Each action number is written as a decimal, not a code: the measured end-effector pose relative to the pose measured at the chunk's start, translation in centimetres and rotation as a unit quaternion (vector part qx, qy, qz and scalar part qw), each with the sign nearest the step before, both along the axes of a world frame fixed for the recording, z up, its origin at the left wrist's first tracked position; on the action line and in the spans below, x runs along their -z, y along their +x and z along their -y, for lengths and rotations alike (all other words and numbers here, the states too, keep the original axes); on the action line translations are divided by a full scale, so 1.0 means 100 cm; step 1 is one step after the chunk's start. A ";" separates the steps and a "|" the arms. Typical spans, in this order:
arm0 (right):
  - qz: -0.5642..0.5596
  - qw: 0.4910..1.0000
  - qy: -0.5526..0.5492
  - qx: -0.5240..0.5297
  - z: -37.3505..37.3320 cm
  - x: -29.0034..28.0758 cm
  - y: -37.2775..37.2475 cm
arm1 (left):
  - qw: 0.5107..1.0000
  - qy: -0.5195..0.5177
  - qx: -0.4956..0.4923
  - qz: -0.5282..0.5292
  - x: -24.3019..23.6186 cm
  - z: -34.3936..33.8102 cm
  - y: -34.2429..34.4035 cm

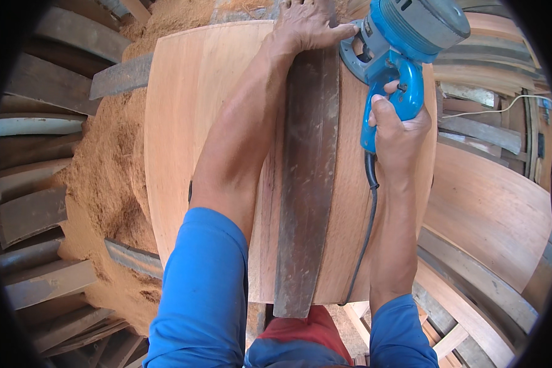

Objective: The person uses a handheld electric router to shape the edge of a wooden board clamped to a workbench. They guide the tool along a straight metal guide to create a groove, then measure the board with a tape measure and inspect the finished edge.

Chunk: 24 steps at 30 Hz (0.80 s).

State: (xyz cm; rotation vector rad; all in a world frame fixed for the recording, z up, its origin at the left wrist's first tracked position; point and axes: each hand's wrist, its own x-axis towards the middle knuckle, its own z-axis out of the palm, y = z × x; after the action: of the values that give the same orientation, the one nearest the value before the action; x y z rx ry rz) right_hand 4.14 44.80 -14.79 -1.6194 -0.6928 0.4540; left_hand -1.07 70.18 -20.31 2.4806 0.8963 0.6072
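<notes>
the right hand [402,119] is wrapped around the handle of the blue router [405,37], which stands at the far right of the panel [208,92], its base at the right edge of the dark strip [310,172]. the left hand [303,27] presses over the strip's far end, thumb stretched to the router's base; its fingertips run out of view, so i cannot tell whether they curl over anything.

the likeliest trouble is the strip pivoting: no clamp shows at its near end, which reaches slightly past the panel's edge, so a sideways push from the router could swing it and spoil a straight line. the left thumb worries me more, since a slip or kick could carry it into the base's opening, where the bit would turn. one hand on the handle may also let the router tip or wander. the cord [367,230] trails over the panel beside the right forearm and could snag or tug. loose sawdust [113,159] around the panel might make footing slippery.
</notes>
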 end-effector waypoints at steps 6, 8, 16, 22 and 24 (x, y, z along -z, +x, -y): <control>-0.010 1.000 0.000 -0.001 -0.004 0.000 0.001 | 0.998 0.018 0.036 -0.056 -0.004 -0.002 -0.008; -0.018 1.000 -0.002 -0.002 -0.003 -0.006 0.000 | 0.997 0.016 0.047 -0.062 -0.009 -0.001 -0.007; -0.001 1.000 0.018 -0.004 -0.013 -0.005 0.003 | 0.998 0.017 0.048 -0.036 -0.009 -0.002 -0.013; 0.003 0.999 0.031 -0.012 -0.017 -0.005 0.005 | 0.998 0.050 0.033 -0.005 0.000 -0.002 -0.007; 0.002 0.999 0.030 -0.018 -0.017 -0.004 0.006 | 0.998 0.046 0.035 0.009 0.002 -0.002 -0.007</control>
State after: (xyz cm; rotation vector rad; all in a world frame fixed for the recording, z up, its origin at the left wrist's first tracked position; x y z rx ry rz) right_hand 4.76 46.51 -14.39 -1.5541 -0.7332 0.4536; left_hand -1.81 70.38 -20.50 2.5709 0.7886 0.6602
